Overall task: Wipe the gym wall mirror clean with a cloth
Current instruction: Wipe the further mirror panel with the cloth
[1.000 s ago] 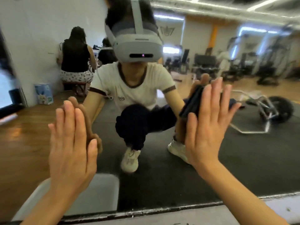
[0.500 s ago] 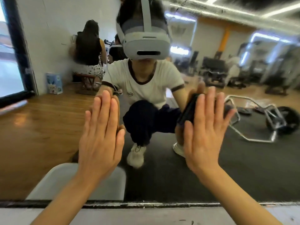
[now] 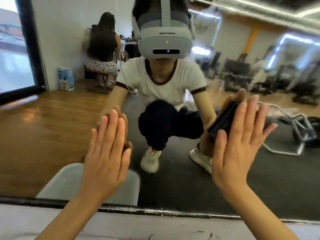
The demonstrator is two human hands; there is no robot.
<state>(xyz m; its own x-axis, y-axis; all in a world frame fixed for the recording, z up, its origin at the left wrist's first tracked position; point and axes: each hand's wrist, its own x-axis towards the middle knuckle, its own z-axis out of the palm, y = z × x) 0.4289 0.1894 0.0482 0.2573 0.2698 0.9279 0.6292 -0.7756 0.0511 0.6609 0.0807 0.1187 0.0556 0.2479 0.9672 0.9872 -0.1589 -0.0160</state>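
The wall mirror (image 3: 173, 186) fills the view, and its dark lower edge (image 3: 155, 211) runs above a white ledge. My left hand (image 3: 107, 153) lies flat on the glass with straight fingers and holds nothing. My right hand (image 3: 239, 141) is also flat, fingers spread, pressing a dark folded cloth (image 3: 222, 122) against the mirror. Only the cloth's left part shows past my fingers. My crouching reflection in a headset sits between both hands.
The reflection shows a wooden floor on the left, a dark mat in the middle, a metal bar frame with a weight plate (image 3: 301, 134) on the right, gym machines behind, and a seated person (image 3: 102, 49). A white rounded shape (image 3: 69, 182) sits low left.
My left hand has slid right and upward across the glass. My right hand with the cloth has shifted slightly right. The view has moved closer to the mirror.
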